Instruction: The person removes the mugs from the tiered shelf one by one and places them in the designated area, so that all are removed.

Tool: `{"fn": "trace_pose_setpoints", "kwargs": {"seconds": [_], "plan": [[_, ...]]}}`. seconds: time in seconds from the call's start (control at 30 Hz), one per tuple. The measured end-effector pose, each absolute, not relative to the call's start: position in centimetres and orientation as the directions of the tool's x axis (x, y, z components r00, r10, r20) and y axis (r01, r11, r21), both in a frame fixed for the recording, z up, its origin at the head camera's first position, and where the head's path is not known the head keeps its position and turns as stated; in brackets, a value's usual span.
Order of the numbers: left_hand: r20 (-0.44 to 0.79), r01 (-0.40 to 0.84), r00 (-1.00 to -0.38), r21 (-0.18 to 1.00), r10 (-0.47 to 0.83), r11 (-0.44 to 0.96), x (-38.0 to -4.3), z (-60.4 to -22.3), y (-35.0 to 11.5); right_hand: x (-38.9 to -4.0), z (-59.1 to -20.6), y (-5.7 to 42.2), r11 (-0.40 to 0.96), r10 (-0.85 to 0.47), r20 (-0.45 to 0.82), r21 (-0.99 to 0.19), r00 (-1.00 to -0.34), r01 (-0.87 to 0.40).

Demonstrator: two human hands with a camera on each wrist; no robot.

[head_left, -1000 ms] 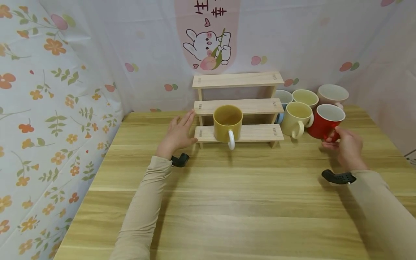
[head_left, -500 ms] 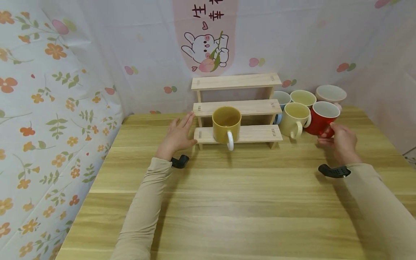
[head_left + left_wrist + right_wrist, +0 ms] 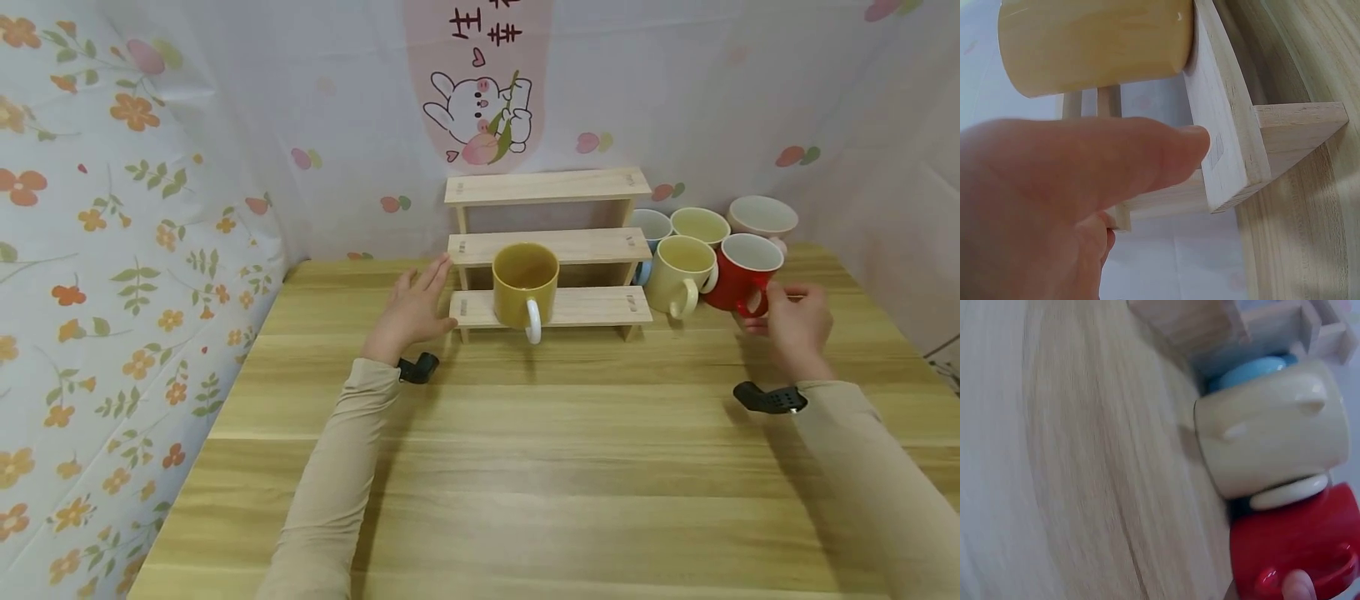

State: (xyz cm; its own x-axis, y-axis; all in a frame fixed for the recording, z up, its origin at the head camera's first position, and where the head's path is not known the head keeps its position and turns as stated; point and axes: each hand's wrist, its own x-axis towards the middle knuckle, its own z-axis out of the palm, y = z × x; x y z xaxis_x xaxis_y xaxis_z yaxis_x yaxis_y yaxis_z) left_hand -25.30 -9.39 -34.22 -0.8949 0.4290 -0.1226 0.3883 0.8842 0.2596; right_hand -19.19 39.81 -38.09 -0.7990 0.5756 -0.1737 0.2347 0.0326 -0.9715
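Note:
My left hand (image 3: 408,317) lies at the left end of the tiered wooden shelf (image 3: 592,307), fingers extended toward the middle step and thumb at the lowest one. In the left wrist view its thumb (image 3: 1147,156) touches the step's end. On the lowest step stands a mustard mug (image 3: 525,287) with a white handle. At the right, a red mug (image 3: 742,271) with a white inside stands on the table. My right hand (image 3: 802,329) is beside its handle, which shows whole; a fingertip (image 3: 1298,586) overlaps the handle in the right wrist view.
Left of the red mug is a pale yellow mug (image 3: 681,279). Behind them stand a light blue mug (image 3: 651,223), another pale yellow mug (image 3: 701,223) and a pale pink mug (image 3: 763,217). A printed cloth (image 3: 337,108) hangs behind the wooden table (image 3: 570,467).
The red mug has shifted slightly left toward the pale yellow mug. My right hand followed it, then drew off its handle to the right. My left hand stays at the shelf.

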Motion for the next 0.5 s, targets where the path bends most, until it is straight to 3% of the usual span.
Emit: {"fn": "trace_pose_setpoints", "kwargs": {"seconds": [0.17, 0.5], "plan": [[-0.109, 0.410, -0.891, 0.230, 0.442, 0.883, -25.7, -34.2, -9.3, -18.6, -37.2, 38.6, -0.063, 0.626, -0.143, -0.989, -0.766, 0.133], [-0.126, 0.405, -0.889, 0.232, 0.440, 0.885, -25.6, -34.2, -9.3, -16.9, -36.8, 35.0, -0.102, 0.521, -0.064, -0.995, -0.851, 0.012]]}}
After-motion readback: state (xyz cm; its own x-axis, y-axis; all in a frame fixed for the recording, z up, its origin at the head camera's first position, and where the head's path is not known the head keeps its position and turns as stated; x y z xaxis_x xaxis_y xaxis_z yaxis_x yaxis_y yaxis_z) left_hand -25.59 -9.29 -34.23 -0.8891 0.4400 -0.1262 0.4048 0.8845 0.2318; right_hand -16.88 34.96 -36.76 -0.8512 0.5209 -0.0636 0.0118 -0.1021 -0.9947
